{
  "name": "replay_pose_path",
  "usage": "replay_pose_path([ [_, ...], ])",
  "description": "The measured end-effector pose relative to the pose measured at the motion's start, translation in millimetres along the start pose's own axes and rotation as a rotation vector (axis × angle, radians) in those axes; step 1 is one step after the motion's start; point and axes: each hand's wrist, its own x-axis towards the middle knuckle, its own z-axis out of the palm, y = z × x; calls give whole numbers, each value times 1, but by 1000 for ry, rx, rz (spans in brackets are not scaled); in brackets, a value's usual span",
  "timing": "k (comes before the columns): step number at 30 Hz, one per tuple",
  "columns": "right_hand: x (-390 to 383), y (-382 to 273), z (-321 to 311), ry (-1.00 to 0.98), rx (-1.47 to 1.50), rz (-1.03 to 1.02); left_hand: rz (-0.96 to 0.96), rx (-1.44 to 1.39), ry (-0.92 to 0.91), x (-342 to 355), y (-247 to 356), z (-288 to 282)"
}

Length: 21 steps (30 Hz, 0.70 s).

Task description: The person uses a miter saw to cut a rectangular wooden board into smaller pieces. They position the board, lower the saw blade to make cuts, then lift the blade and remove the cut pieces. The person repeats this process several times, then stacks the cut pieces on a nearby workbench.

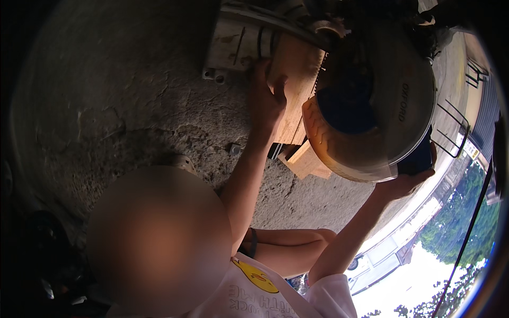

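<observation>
A miter saw (405,95) with a grey guard and a clear, orange-lit lower cover stands at the upper right. Its blue blade (347,108) shows through the cover, the toothed edge lying along a flat wooden board (299,61). My left hand (268,100) grips the board's left side, thumb on top, a short way left of the blade; some fingers are in shadow. On the saw's near right side, my right hand (407,182) is wrapped round the dark blue handle (419,159). A thin dark line runs across the board's near end beside the cover.
Wooden pieces (303,160) lie below the board's near end. The saw's metal base (228,45) sits left of the board, over rough concrete floor (143,111). My bent leg (291,249) is below the saw. Thin black metal bars (456,132) stand at the right.
</observation>
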Motion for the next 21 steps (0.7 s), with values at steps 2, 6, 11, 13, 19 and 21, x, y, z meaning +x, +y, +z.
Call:
replay_pose_path([
  [2,1,0,-1,-1,35,25,-21,-21,-16,0,3,-1],
  [6,3,6,-5,-21,87,38,68,19,117,-1,-3,6],
  [11,11,1,-14,-193,280,75,-84,262,-95,4,4,0],
  [13,21,-6,-17,-306,390,73,-67,343,-108,6,1,2],
  [19,71,-50,-15,-387,323,101,-158,431,-119,6,-5,16],
  [21,73,-65,-10,-366,274,150,-122,395,-98,7,-13,18],
])
